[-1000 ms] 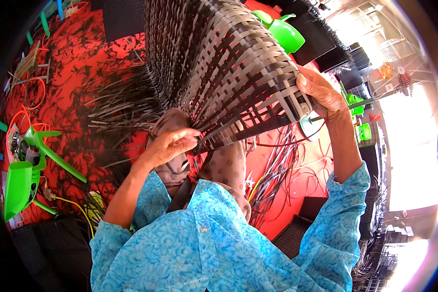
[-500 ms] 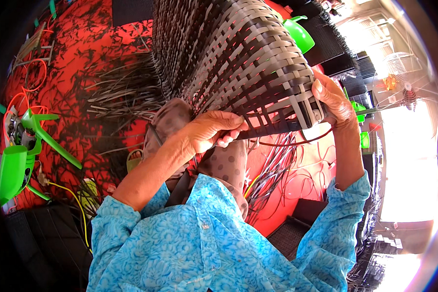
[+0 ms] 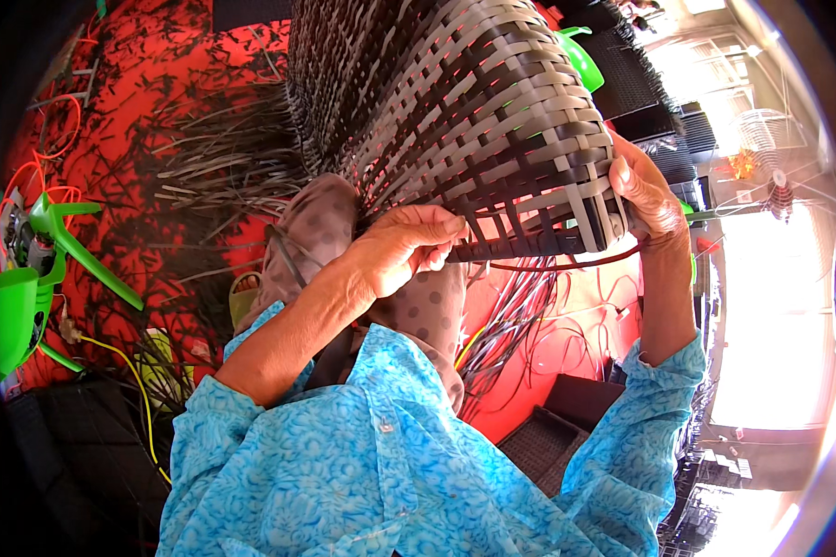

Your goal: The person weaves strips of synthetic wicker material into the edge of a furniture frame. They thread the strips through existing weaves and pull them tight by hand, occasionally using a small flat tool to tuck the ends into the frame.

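A large woven piece of flat grey, brown and black strips (image 3: 492, 102) stands tilted before me, its lower corner between my hands. My left hand (image 3: 404, 249) is closed at its lower edge, thumb and forefinger pinching a strip where the weave is more open. My right hand (image 3: 648, 197) is wrapped round the right corner, thumb on the near face and the other fingers mostly hidden behind. A thin brown strip (image 3: 567, 265) curves under the edge from near my left hand toward my right wrist. My knees in dotted trousers (image 3: 320, 218) are beneath the piece.
Loose strips fan out (image 3: 228, 162) over the red floor (image 3: 149, 56), with more strips (image 3: 520, 316) at the right. At the left are a green object with splayed legs (image 3: 19, 320), orange hose (image 3: 70, 139) and yellow cord (image 3: 135, 371). Dark woven pieces (image 3: 543, 446) lie at the lower right.
The woven piece has shifted slightly right and down in view. My left fingertips stay at its lower edge, now more tightly bent. My right hand keeps its hold on the corner.
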`<state>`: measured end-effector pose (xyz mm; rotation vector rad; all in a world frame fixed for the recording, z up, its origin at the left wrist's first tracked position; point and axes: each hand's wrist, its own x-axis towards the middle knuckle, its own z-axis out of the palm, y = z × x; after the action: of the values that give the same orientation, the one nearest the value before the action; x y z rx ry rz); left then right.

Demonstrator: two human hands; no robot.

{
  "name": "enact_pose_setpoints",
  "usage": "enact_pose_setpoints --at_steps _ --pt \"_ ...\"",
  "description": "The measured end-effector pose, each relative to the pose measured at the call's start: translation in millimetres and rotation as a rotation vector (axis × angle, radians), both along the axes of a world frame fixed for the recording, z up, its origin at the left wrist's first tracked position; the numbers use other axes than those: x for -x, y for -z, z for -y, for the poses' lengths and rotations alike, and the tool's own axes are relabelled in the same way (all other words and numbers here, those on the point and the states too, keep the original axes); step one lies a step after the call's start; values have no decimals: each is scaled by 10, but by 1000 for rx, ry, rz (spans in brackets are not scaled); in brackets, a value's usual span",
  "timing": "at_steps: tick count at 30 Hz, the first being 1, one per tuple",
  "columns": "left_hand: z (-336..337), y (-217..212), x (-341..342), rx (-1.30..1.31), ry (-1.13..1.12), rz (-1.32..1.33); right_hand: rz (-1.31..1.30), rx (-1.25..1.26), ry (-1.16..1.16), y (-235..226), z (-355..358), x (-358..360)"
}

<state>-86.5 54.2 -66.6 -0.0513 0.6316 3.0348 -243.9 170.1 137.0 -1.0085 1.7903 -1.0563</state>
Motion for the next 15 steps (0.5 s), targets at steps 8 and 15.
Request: enact_pose_setpoints --at_steps 8,15 --pt "-23 -32 -138 826 -597 -72 -6 -6 -66 15 43 -30" --pt "-41 -12 -32 1331 -1038 -269 15 -27 42 -2 41 -67"
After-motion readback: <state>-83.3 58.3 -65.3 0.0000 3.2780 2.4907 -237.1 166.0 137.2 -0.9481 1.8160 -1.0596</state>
